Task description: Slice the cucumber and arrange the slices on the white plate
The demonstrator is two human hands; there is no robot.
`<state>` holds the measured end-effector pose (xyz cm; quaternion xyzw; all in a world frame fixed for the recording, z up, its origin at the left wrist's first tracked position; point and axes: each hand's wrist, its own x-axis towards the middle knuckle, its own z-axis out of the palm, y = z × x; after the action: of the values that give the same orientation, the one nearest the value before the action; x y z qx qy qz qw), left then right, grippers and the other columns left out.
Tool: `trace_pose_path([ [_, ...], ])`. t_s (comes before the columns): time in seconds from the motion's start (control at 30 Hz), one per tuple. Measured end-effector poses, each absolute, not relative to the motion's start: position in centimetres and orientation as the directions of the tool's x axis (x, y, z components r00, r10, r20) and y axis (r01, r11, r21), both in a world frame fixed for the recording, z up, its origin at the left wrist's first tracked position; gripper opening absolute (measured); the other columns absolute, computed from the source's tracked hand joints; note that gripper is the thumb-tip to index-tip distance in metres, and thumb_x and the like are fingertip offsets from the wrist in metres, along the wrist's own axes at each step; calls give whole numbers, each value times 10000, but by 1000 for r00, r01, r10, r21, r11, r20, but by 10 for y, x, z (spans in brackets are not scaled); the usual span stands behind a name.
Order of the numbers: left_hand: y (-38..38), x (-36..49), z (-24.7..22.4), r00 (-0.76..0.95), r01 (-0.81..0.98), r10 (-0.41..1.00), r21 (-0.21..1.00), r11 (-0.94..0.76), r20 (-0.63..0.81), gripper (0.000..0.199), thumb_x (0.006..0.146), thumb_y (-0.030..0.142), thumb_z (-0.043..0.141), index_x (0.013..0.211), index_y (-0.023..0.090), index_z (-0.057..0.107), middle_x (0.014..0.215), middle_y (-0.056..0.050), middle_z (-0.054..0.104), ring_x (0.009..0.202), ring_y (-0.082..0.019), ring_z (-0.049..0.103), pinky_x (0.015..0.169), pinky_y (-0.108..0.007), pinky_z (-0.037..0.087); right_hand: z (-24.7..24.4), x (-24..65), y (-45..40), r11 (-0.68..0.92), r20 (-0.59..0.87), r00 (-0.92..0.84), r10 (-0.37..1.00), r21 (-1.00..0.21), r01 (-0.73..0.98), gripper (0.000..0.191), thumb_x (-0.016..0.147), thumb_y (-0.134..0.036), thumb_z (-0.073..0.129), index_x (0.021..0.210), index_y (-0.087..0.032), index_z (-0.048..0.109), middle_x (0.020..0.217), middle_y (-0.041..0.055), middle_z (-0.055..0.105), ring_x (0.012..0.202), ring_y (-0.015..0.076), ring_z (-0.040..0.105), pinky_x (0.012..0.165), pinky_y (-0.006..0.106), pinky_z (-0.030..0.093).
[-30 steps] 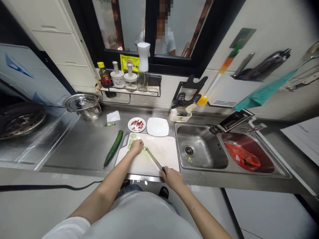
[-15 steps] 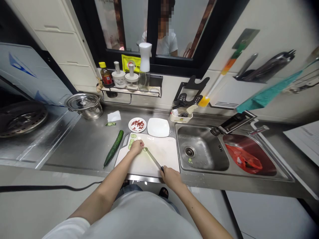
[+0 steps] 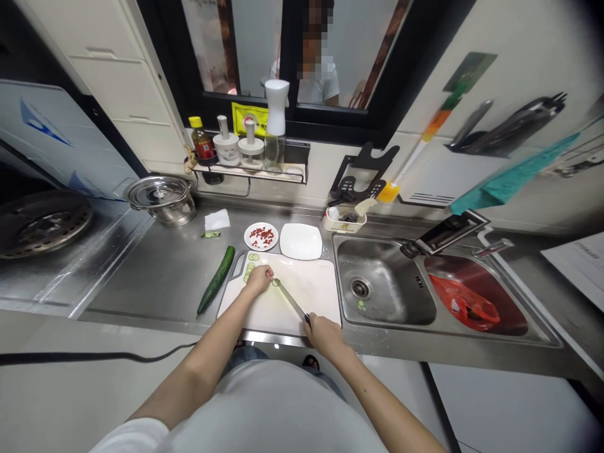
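My right hand (image 3: 323, 333) is closed on the handle of a knife (image 3: 293, 301), whose blade slants up and left over the white cutting board (image 3: 311, 286). Near the blade's tip lies a thin green slice (image 3: 275, 282). My left hand (image 3: 260, 278) is over the board just left of the tip, its fingers curled together; what they hold, if anything, is too small to make out. Several cucumber slices (image 3: 249, 268) lie along the board's upper left. A whole cucumber (image 3: 216, 281) rests on the counter left of the board.
Behind the board stand a plate with red pieces (image 3: 261, 236) and a white square plate (image 3: 301, 241). The sink (image 3: 387, 277) is on the right, a lidded pot (image 3: 163, 200) at back left. A spice rack (image 3: 255, 171) hangs above the counter. A person's reflection shows in the window.
The whole view has shifted very slightly. My hands and the knife stay in nearly the same place on the board.
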<state>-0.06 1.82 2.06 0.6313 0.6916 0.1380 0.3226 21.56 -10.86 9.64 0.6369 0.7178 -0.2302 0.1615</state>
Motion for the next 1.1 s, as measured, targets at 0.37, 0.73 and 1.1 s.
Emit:
trace_pose_path([
  [0.37,18,-1,19,-6,785,966,597,165,-260,87,727,125,658,806,161,672,809,-22,690,725,-126,583,659,-217,392,97,214,-108,90,-528,-143,837,-124,988,374,960,-344,308,1070,-155,611,996,152,700,928,244,669,741,326,457],
  [0.73,17,-1,18,-12,780,967,603,169,-256,91,730,123,655,808,166,675,816,-19,692,743,-125,591,680,-213,400,98,214,-106,108,-520,-157,839,-123,986,364,954,-332,320,1066,-151,616,980,146,705,928,246,672,721,319,461],
  [1.1,19,-2,17,-1,789,966,594,161,-260,99,725,131,667,815,169,679,809,-20,693,736,-128,591,676,-216,401,102,213,-104,127,-513,-155,844,-89,988,370,960,-343,318,1054,-156,623,985,152,706,924,247,679,730,323,473],
])
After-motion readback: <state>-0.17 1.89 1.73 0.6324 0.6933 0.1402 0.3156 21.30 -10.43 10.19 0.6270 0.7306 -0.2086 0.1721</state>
